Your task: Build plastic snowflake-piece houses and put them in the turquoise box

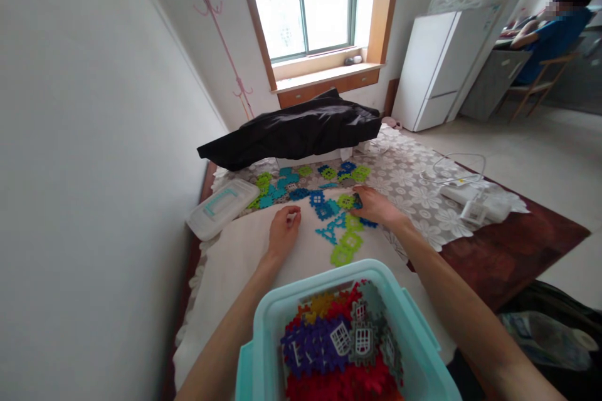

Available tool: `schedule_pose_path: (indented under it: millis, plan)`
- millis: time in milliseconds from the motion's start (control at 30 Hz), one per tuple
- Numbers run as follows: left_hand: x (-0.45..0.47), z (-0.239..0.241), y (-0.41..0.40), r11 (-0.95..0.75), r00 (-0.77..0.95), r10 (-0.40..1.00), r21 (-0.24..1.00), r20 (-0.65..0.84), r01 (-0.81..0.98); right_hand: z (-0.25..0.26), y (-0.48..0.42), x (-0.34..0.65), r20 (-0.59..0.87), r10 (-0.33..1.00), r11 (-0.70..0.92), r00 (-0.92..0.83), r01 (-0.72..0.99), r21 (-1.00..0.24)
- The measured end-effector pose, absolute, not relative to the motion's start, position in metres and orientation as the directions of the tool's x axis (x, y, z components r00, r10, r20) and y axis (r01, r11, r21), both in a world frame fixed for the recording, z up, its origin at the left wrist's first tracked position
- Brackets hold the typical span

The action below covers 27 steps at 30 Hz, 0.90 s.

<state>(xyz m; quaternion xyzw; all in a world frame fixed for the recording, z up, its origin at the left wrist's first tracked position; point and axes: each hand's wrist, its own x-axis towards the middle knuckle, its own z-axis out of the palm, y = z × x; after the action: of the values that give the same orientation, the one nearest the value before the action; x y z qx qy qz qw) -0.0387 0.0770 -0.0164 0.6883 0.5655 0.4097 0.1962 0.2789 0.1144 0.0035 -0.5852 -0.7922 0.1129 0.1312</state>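
My left hand (285,229) rests over the white cloth (244,263), left of the loose pieces. Its fingers are curled in and I see nothing in them. At the right of the pieces, my right hand (376,205) has its fingertips closed on a dark interlocking building piece (358,201), partly covered by the fingers. A lime-green piece (346,202) lies beside those fingertips. Between my hands are blue square pieces (316,199), light-blue triangular pieces (327,233) and a row of lime-green pieces (350,241).
Nearest me stands a teal tub (268,313) holding red, purple, grey and yellow pieces. Its pale lid (221,208) lies at the left by the wall. A black cover (291,131) drapes something at the back. A plastic-wrapped item (475,203) lies right. A person (559,37) sits far right.
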Motion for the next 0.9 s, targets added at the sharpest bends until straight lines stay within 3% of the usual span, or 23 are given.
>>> schedule_pose_path:
  millis: [167,467,700,900]
  plan:
    - [-0.053,-0.015,0.089,-0.268,-0.044,0.889,0.597,0.455,0.756,0.008,0.108,0.271,0.035,0.957,0.287,-0.289,0.916,-0.282]
    - [-0.049,-0.011,0.124,-0.09,-0.024,0.938,0.308,0.347,0.947,0.011,0.106,0.266,0.112,0.952,0.305,-0.284,0.899,-0.314]
    - [-0.046,-0.009,0.152,-0.072,-0.009,0.953,0.257,0.303,0.964,0.005,0.11,0.251,0.282,0.928,0.338,-0.243,0.869,-0.362]
    - [-0.052,-0.011,0.163,-0.141,0.006,0.932,0.347,0.361,0.927,-0.005,0.112,0.25,0.273,0.932,0.337,-0.237,0.844,-0.418]
